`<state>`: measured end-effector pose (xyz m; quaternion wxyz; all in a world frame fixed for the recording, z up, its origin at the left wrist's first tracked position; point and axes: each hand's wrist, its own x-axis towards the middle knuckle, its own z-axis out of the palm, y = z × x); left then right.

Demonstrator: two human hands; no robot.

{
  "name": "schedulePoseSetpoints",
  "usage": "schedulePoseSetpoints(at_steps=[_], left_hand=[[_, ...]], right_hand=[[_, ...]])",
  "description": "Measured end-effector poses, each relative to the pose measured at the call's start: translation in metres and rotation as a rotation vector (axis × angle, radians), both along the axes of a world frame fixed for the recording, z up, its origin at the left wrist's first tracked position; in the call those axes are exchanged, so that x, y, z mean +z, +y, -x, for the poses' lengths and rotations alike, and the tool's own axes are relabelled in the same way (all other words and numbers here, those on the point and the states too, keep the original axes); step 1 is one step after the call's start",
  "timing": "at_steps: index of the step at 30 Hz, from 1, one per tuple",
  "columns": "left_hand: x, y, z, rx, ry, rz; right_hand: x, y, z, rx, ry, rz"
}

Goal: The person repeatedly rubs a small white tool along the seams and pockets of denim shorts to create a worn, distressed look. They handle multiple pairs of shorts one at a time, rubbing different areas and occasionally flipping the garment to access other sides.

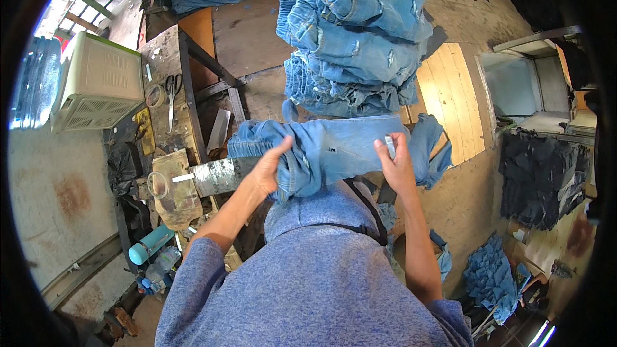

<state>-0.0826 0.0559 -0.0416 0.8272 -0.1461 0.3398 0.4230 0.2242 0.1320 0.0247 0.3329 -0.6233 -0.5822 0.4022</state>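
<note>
A pair of light blue jeans (340,144) stretches across in front of me, its gathered waistband at the left and a small dark-edged tear in the leg. My left hand (270,164) grips the bunched cloth, thumb on top and fingers partly hidden by it. At the other end, my right hand (397,159) is closed, a small silvery-white object (390,146) pinched under its thumb; its kind is unclear. This hand also touches the edge of the leg. A worn grey-white beam (222,177) reaches from the bench to the jeans; whether it goes inside them is hidden.
Ahead rises a tall stack of folded jeans (360,32). Black-handled scissors (171,99) and tape rolls lie on the wooden bench (164,58) at left, beside a pale boxy appliance (99,83). Dark garments (543,177) hang at right; a denim heap (493,276) sits below them.
</note>
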Motion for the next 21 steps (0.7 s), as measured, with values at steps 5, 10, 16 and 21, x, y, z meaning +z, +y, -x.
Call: schedulePoseSetpoints(at_steps=[5,10,16,21], left_hand=[[0.012,0.011,-0.038,-0.304,0.521,-0.037],[0.02,-0.003,-0.053,-0.131,0.524,-0.079],[0.017,-0.021,-0.048,-0.19,0.497,-0.105],[0.021,-0.024,-0.039,-0.227,0.483,-0.13]], right_hand=[[-0.042,0.003,-0.02,0.107,-0.021,0.352],[-0.067,0.005,0.015,0.233,-0.243,0.603],[-0.071,-0.003,0.023,0.271,-0.285,0.299],[-0.06,0.01,0.015,0.319,-0.287,0.274]])
